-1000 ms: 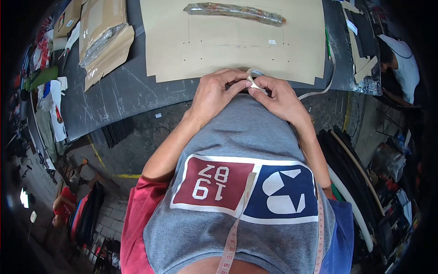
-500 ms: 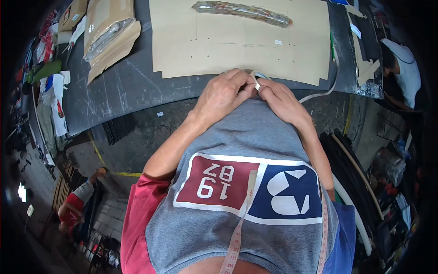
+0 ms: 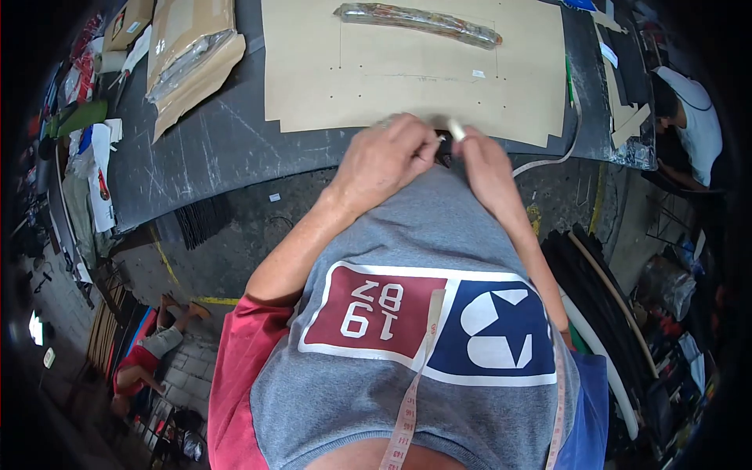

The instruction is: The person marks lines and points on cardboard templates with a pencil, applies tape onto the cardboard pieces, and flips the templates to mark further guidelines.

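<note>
At the near edge of the dark table, my left hand (image 3: 392, 157) is closed in a pinch, with a small pale tip showing at its fingertips. What it pinches is too small to name. Close beside it, my right hand (image 3: 487, 163) has its fingers closed on a short cream-coloured strip (image 3: 456, 129), blurred by motion and pointing up. Something dark shows between the two hands, partly hidden. A pale cord (image 3: 548, 162) runs from the table's right side down towards my right wrist. Just beyond my hands lies a large sheet of brown cardboard (image 3: 423, 98).
On the cardboard rests a long plastic-wrapped bundle (image 3: 419, 23). A cardboard package (image 3: 192, 47) is at the table's left. A measuring tape (image 3: 407, 407) hangs over my shirt. One person (image 3: 697, 129) is at the right, another (image 3: 145, 356) lower left. Long rolls (image 3: 599, 313) lean at the right.
My right hand has moved slightly right, apart from my left, with the cream strip now raised in it. My left hand stays nearly in place. The person at lower left has changed posture.
</note>
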`<move>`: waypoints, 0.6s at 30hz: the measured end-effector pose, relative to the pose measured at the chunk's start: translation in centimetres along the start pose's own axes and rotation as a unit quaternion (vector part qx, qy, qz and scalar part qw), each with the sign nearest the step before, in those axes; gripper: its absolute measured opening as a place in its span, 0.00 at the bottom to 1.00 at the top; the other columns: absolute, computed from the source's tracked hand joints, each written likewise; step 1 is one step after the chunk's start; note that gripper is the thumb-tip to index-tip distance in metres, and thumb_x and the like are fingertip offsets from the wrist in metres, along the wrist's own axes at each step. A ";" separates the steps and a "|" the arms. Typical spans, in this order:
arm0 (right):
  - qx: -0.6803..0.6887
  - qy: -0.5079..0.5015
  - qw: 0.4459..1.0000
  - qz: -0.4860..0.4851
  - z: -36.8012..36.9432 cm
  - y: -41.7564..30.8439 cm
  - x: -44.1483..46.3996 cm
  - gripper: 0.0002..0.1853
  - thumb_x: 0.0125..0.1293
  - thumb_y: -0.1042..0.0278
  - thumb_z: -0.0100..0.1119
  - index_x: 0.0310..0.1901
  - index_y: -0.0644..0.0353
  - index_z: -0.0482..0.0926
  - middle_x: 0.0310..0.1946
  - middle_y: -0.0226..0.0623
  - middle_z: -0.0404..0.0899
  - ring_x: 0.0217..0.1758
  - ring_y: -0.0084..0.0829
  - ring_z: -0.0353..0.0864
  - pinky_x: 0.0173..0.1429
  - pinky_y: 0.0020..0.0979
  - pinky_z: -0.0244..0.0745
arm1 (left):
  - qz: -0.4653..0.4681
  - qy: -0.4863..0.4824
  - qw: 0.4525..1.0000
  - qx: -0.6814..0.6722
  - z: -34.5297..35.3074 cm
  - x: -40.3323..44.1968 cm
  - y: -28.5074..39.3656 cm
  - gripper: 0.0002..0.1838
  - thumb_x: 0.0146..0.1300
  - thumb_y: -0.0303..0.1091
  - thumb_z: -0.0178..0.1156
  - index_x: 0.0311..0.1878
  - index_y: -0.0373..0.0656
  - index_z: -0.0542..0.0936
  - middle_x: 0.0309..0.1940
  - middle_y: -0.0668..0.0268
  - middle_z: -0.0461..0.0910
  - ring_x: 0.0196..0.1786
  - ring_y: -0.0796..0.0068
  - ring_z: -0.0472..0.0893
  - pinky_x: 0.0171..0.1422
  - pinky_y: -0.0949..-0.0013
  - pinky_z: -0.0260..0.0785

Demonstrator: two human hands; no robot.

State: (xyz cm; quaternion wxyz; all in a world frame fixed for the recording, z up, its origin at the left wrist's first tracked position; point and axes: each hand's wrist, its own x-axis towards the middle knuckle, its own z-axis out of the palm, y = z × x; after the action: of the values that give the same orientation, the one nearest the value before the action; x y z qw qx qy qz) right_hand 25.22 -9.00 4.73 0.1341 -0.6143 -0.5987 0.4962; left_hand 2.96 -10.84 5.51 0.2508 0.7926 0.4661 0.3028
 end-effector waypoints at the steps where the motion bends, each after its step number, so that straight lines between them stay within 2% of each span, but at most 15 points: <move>1: -0.009 0.040 0.999 0.022 -0.4 0.3 0.0 0.23 0.81 0.54 0.39 0.42 0.66 0.77 0.41 0.53 0.84 0.47 0.53 0.84 0.56 0.47 0.75 | -0.029 0.013 0.999 -0.004 -0.7 -0.1 -0.3 0.08 0.69 0.31 0.71 0.45 0.40 0.84 0.43 0.61 0.85 0.42 0.63 0.87 0.47 0.62 0.80; 2: -0.010 0.041 0.999 0.022 -1.2 1.4 0.3 0.23 0.81 0.54 0.39 0.42 0.66 0.77 0.41 0.53 0.84 0.47 0.53 0.84 0.56 0.47 0.75 | -0.058 0.028 0.998 -0.007 -1.4 -0.2 -0.7 0.08 0.70 0.32 0.71 0.45 0.40 0.84 0.43 0.60 0.86 0.43 0.63 0.87 0.48 0.63 0.80; 4: 0.021 0.127 0.991 0.031 -2.4 4.1 0.8 0.23 0.81 0.52 0.40 0.43 0.64 0.78 0.42 0.52 0.85 0.48 0.53 0.84 0.55 0.49 0.75 | -0.091 0.042 0.995 -0.008 -2.6 -0.8 -2.1 0.08 0.70 0.33 0.71 0.46 0.40 0.84 0.44 0.60 0.86 0.43 0.63 0.87 0.49 0.64 0.79; 5: 0.022 0.125 0.991 0.034 -2.2 4.1 1.0 0.23 0.81 0.52 0.40 0.43 0.64 0.78 0.42 0.52 0.85 0.48 0.53 0.84 0.55 0.49 0.75 | -0.152 0.062 0.986 -0.008 -2.8 -0.9 -3.6 0.09 0.71 0.34 0.70 0.47 0.39 0.85 0.45 0.59 0.86 0.46 0.60 0.87 0.51 0.62 0.79; 6: 0.013 0.153 0.988 0.016 -2.2 4.0 1.5 0.23 0.81 0.51 0.43 0.44 0.65 0.79 0.42 0.53 0.85 0.48 0.54 0.84 0.55 0.50 0.76 | -0.207 0.083 0.975 -0.007 -2.9 -0.5 -5.3 0.11 0.73 0.36 0.68 0.48 0.37 0.86 0.46 0.59 0.87 0.49 0.58 0.87 0.53 0.59 0.79; 7: 0.003 0.182 0.983 -0.002 -2.4 3.9 2.1 0.22 0.80 0.51 0.46 0.44 0.65 0.79 0.42 0.53 0.85 0.48 0.55 0.84 0.55 0.50 0.76 | -0.203 0.082 0.976 -0.008 -2.9 0.0 -7.1 0.11 0.73 0.36 0.68 0.48 0.37 0.86 0.46 0.59 0.87 0.49 0.58 0.87 0.53 0.59 0.79; 9: -0.009 0.212 0.977 -0.017 -2.3 4.3 3.3 0.22 0.80 0.50 0.49 0.44 0.65 0.80 0.42 0.54 0.86 0.48 0.55 0.84 0.55 0.51 0.76 | -0.309 0.121 0.938 -0.097 -2.2 0.7 -10.6 0.14 0.74 0.40 0.68 0.50 0.37 0.88 0.48 0.57 0.87 0.50 0.55 0.86 0.59 0.59 0.76; 12: -0.177 0.161 0.971 -0.031 -1.2 5.9 5.8 0.22 0.75 0.50 0.61 0.44 0.68 0.80 0.42 0.56 0.85 0.49 0.57 0.84 0.56 0.54 0.76 | -0.258 0.104 0.959 -0.051 -0.8 1.7 -15.7 0.15 0.74 0.42 0.68 0.50 0.38 0.89 0.50 0.57 0.87 0.50 0.55 0.85 0.62 0.60 0.74; 13: -0.178 0.159 0.971 -0.032 -0.9 6.0 5.9 0.22 0.75 0.50 0.61 0.44 0.68 0.80 0.42 0.56 0.85 0.49 0.57 0.84 0.56 0.54 0.76 | -0.233 0.096 0.967 -0.027 -0.7 2.0 -16.3 0.16 0.74 0.43 0.68 0.50 0.39 0.89 0.50 0.57 0.87 0.51 0.55 0.85 0.64 0.60 0.73; 16: -0.254 0.188 0.947 -0.054 -0.3 6.3 6.0 0.23 0.70 0.50 0.68 0.42 0.68 0.80 0.42 0.55 0.84 0.49 0.59 0.83 0.56 0.57 0.75 | -0.244 0.056 0.968 -0.002 -1.1 2.8 -16.9 0.16 0.73 0.44 0.68 0.48 0.39 0.89 0.51 0.56 0.87 0.52 0.54 0.84 0.67 0.60 0.71; 18: -0.253 0.191 0.947 -0.058 -0.2 6.6 6.0 0.22 0.69 0.50 0.69 0.42 0.67 0.80 0.42 0.55 0.84 0.49 0.59 0.83 0.55 0.57 0.75 | -0.250 0.034 0.968 0.012 -1.1 2.9 -17.0 0.16 0.73 0.44 0.68 0.47 0.39 0.89 0.52 0.56 0.86 0.53 0.53 0.84 0.68 0.60 0.70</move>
State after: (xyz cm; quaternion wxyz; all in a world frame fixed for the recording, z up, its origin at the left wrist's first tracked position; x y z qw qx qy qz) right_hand 28.07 -5.36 -2.87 0.1151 -0.6754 -0.7023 0.1933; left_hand -6.67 -0.61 -4.59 0.2933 0.6430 0.6611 0.2520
